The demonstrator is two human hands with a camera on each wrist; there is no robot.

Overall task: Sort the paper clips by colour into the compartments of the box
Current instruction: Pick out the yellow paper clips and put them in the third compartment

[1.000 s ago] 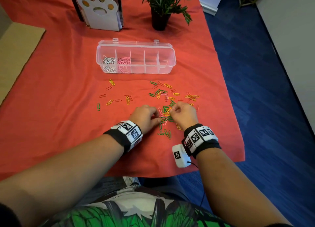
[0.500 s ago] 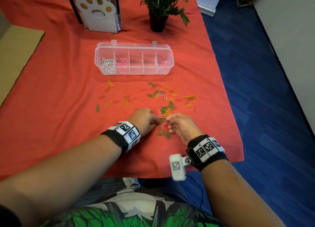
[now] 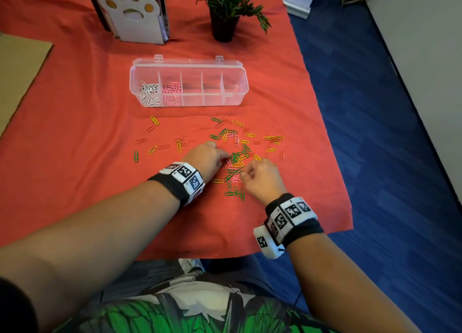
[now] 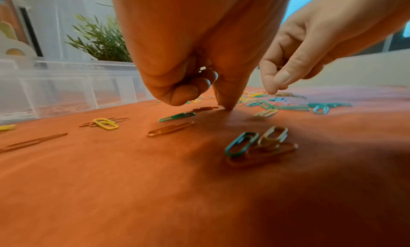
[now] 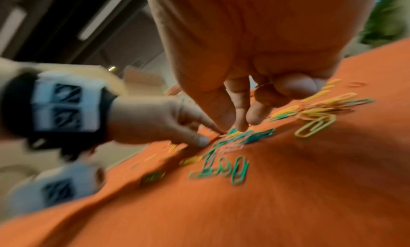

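Note:
A clear box (image 3: 240, 100) holds white clips (image 3: 148, 92) in its leftmost compartment and pink clips (image 3: 172, 92) in the one beside it. Green, yellow, red and pink clips lie loose on the red cloth, thickest in a heap (image 3: 236, 162). My left hand (image 3: 225, 155) is at the heap's left side. In the left wrist view its fingers (image 4: 188, 91) curl round a few clips in the palm, one fingertip on the cloth. My right hand (image 3: 243, 174) reaches into the heap from the right and pinches at a clip (image 5: 240, 126); its colour is unclear.
A potted plant (image 3: 223, 25) and a paw-shaped stand (image 3: 132, 15) sit behind the box. Cardboard (image 3: 17, 70) lies at the far left. The table's right and front edges drop to a blue floor (image 3: 375, 132). Scattered clips (image 3: 152, 149) lie left of my hands.
My right hand pulled back toward me half a second ago and has moved forward into the heap again. The left hand has stayed at the heap's left side.

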